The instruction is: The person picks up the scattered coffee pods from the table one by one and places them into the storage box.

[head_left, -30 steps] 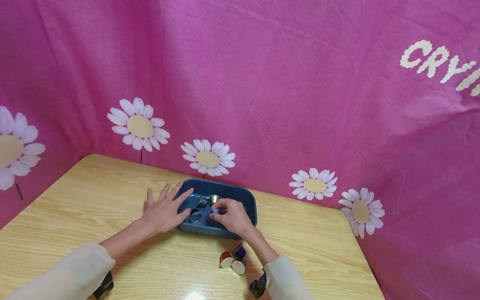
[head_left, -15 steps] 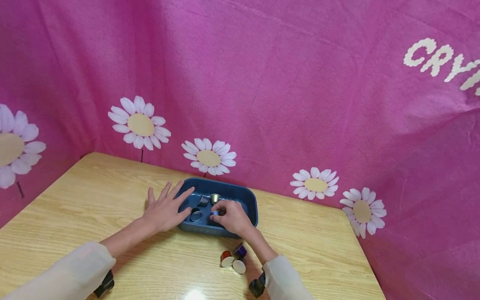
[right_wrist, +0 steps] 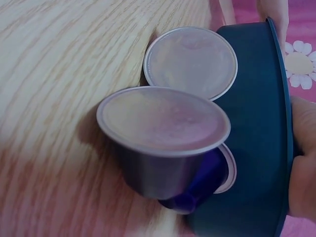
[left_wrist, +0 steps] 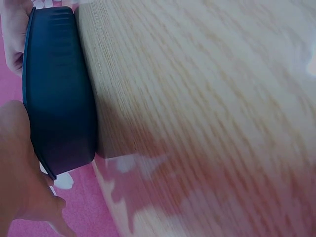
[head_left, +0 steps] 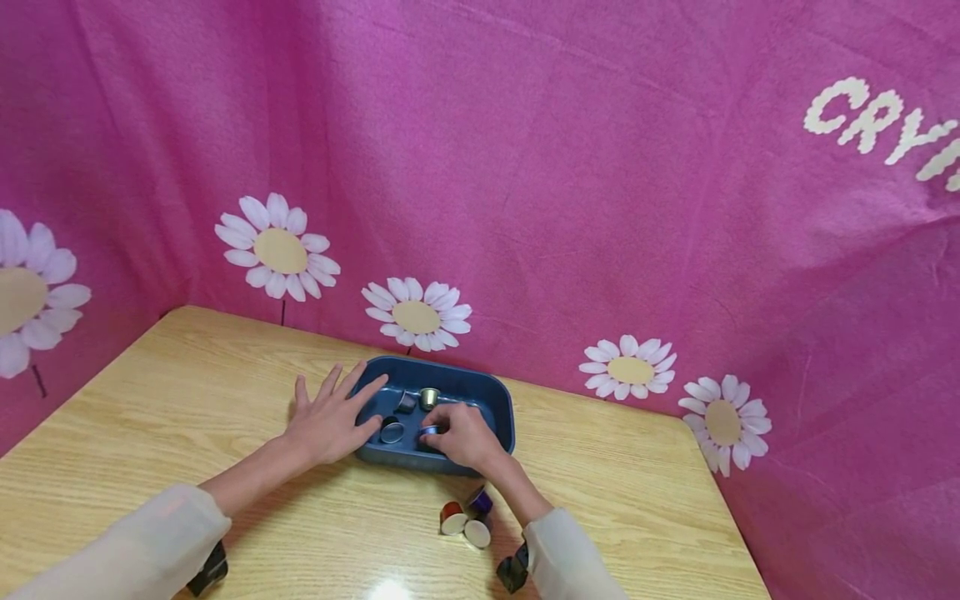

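Observation:
My right hand reaches over the front right of a dark blue tray and pinches a light blue coffee capsule between thumb and fingers, low inside it. Much of that capsule is hidden by the fingers. Spread out at the tray's left end, my left hand has its fingers straight over the rim and holds nothing. Inside the tray lie a gold capsule, a dark grey capsule and, near the left thumb, a dark capsule with a silvery rim.
In front of the tray, a red capsule, a purple capsule and a capsule with a pale lid lie bunched on the wooden table. A pink flowered cloth hangs behind the table.
My right hand has lowered the light blue capsule slightly within the tray. The left hand and the capsules on the table have stayed put.

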A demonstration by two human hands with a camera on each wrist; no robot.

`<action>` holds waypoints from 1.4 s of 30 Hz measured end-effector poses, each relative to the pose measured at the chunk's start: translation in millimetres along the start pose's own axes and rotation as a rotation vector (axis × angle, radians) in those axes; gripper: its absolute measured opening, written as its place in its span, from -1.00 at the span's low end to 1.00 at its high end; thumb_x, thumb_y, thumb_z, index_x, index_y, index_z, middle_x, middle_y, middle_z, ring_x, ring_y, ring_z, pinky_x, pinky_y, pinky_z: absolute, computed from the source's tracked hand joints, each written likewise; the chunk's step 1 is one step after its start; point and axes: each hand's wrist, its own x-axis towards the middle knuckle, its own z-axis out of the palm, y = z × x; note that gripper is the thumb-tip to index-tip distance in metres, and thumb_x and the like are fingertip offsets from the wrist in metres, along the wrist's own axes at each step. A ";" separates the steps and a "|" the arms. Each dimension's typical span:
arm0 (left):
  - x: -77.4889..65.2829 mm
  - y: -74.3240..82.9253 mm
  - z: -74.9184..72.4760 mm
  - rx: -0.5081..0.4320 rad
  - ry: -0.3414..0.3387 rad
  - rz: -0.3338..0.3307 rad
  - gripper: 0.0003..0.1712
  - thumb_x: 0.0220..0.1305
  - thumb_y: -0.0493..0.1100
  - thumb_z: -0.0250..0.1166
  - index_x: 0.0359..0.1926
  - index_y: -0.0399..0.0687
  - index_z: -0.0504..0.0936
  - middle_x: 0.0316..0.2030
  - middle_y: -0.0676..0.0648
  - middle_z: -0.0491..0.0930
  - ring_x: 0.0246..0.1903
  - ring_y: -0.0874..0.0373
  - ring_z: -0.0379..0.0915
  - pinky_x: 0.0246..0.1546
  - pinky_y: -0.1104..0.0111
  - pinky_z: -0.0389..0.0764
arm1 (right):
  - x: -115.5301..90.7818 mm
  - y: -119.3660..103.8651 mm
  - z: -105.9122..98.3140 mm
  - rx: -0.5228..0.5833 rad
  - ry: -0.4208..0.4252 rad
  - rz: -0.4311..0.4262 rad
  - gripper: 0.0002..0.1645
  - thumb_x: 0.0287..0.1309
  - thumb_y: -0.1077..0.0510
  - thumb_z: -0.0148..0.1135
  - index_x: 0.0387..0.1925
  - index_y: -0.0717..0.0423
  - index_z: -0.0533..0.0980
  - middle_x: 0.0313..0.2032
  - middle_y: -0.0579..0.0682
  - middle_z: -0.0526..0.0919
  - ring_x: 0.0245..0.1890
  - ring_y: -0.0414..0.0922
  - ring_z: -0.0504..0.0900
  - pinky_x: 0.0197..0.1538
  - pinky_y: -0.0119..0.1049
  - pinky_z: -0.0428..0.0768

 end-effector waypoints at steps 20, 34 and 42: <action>-0.9 1.1 0.6 -0.004 0.005 -0.006 -0.28 0.41 0.12 0.15 0.51 0.08 0.26 0.51 -0.25 0.04 0.43 -0.42 -0.12 0.19 -0.51 -0.27 | 0.1 -0.8 0.9 -0.034 -0.014 0.059 -0.97 0.09 0.23 0.47 -0.41 0.08 0.71 -0.46 -0.23 0.68 -0.35 -0.28 0.59 -0.27 -0.37 0.55; -0.1 1.5 0.5 0.003 -0.002 -0.004 -0.27 0.40 0.13 0.14 0.52 0.10 0.26 0.51 -0.26 0.04 0.43 -0.42 -0.12 0.18 -0.52 -0.27 | -0.5 -1.4 0.8 -0.026 -0.031 0.070 -0.96 0.10 0.25 0.45 -0.37 0.08 0.71 -0.43 -0.21 0.70 -0.31 -0.28 0.63 -0.20 -0.35 0.58; 0.9 0.2 1.3 0.003 -0.005 -0.006 -0.27 0.40 0.13 0.14 0.52 0.11 0.25 0.51 -0.26 0.05 0.43 -0.42 -0.12 0.18 -0.52 -0.28 | -1.8 -3.0 -4.9 -0.086 -0.036 0.029 -0.90 0.18 0.20 0.41 -0.25 0.07 0.67 -0.34 -0.15 0.70 -0.27 -0.23 0.65 -0.13 -0.30 0.61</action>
